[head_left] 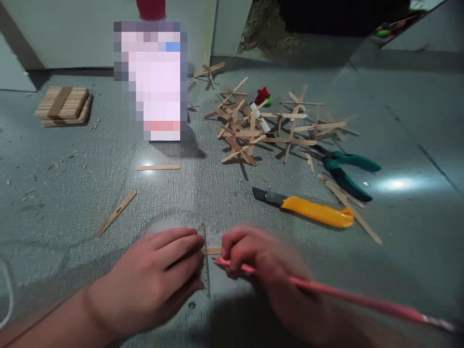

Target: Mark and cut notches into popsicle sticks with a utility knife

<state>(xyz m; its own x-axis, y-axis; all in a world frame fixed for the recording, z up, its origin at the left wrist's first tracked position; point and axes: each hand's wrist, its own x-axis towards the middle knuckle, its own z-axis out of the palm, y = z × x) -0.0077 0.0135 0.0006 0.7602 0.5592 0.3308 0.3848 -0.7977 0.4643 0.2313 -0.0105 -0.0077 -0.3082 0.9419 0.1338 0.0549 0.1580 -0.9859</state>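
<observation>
Flat tan wooden stick [213,251] looks light, snappable; grab ends. Left hand [159,266] holds clear plastic ruler [206,276], right hand [255,256] pinches slim pink pencil [326,290].

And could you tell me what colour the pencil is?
The pencil is pinkish red, best seen in the head view.

The pink pencil [340,292] blurs toward its tail.

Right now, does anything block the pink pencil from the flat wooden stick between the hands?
Nothing visible stands between the pink pencil in the right hand and the flat wooden stick; the clear flat ruler at the left hand lies beside the tip.
</observation>
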